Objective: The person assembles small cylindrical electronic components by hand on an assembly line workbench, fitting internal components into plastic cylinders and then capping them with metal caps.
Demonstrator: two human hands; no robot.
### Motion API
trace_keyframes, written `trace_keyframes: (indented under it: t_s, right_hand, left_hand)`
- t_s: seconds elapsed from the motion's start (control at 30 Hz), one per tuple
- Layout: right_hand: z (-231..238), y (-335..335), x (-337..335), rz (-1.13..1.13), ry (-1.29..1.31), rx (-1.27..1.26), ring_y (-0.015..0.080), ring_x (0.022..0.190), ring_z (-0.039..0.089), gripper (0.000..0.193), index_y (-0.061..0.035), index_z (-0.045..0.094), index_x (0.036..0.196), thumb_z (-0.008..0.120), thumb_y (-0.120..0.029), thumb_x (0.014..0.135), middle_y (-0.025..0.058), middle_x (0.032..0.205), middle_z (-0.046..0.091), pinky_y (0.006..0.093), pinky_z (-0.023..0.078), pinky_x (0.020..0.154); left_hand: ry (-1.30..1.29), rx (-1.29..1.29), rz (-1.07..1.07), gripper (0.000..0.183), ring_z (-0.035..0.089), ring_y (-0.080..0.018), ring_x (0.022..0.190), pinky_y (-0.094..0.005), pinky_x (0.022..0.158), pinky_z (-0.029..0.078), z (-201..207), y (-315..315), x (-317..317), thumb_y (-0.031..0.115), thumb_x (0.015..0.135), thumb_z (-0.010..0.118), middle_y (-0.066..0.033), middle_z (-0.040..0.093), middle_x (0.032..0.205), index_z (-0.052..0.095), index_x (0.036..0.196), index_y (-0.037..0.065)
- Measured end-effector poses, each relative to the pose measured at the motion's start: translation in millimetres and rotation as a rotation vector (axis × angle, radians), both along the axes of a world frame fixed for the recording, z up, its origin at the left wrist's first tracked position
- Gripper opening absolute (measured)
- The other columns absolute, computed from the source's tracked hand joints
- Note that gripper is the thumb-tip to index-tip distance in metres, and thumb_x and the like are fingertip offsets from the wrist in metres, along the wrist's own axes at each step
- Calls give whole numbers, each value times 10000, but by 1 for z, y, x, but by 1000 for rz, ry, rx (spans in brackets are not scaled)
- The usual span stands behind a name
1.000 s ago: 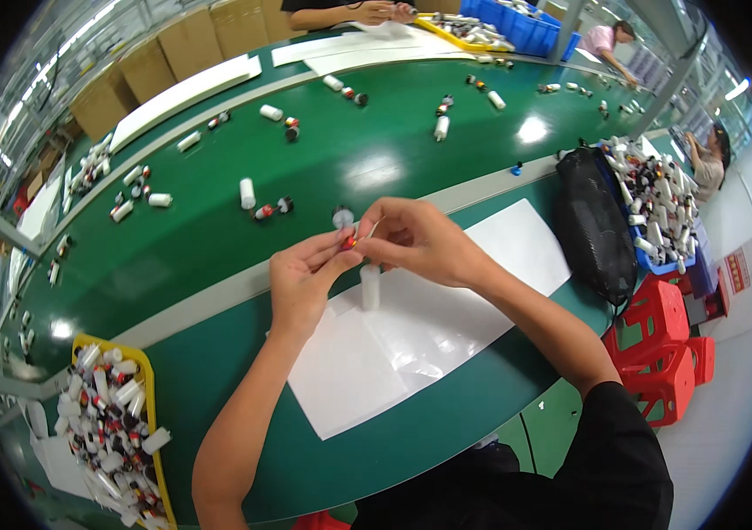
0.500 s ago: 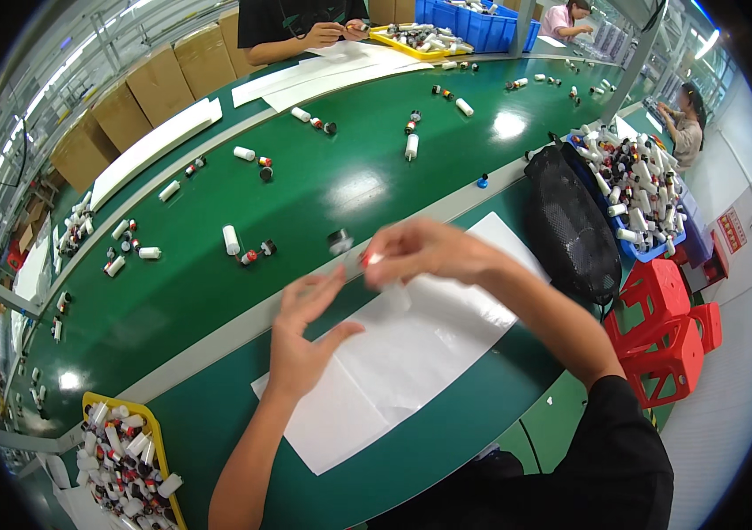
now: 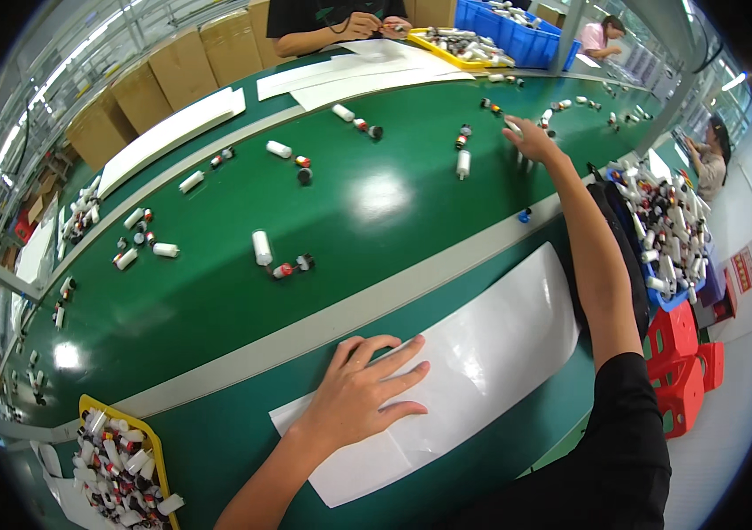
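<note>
My left hand [image 3: 367, 389] lies open, fingers spread, on a white sheet [image 3: 491, 340] at the near side of the bench. Stretched out over the green surface, my right hand [image 3: 532, 141] has its fingertips closed around a small white cylinder [image 3: 513, 127], partly hidden by them. Just left of that hand are small black-and-orange parts [image 3: 491, 106]. Another white cylinder [image 3: 464, 163] lies nearer, with a red-and-black part [image 3: 463, 136] behind it. A third white cylinder [image 3: 261, 247] rests farther left, beside a red part [image 3: 283, 270] with a black end.
A yellow tray [image 3: 159, 455] full of white, red and black parts stands at near left. At right are a heaped blue bin [image 3: 702, 287], a black bag [image 3: 619, 238] and red stools [image 3: 680, 393]. Opposite, a person works by another yellow tray [image 3: 460, 60]. A metal post [image 3: 567, 35] rises behind.
My right hand has moved away from my left, far and right across the green surface to the white cylinder. My left hand has come down onto the sheet. The view has shifted.
</note>
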State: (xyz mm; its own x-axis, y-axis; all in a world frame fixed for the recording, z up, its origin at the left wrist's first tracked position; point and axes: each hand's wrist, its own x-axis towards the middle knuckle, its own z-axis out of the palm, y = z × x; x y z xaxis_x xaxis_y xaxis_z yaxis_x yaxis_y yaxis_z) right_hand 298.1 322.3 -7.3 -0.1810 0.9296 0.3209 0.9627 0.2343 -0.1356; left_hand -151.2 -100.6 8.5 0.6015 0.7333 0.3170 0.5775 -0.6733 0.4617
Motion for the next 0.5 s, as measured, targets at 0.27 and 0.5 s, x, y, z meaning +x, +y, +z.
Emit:
trace_keyframes:
  t_s: [0.27,0.5]
  right_hand:
    - [-4,-21,-69,-25,163,265,398,820,660,164,-94,569,1054,579,-240,981,186,884,695,479,500,718]
    - [101,-157,-178,308,632,-86,125,628,622,309,-103,703,1207,575,-252,969,91,747,691,304,513,620]
  left_hand:
    - [-71,-47,59,419,563,-213,1174,-413,1029,400,-2,-5,6,405,808,797,22,643,1367,756,1153,172]
    - [-553,-310,307,220,669,-150,859,-288,748,527,-9,20,12,113,901,730,-107,740,1127,751,1113,60]
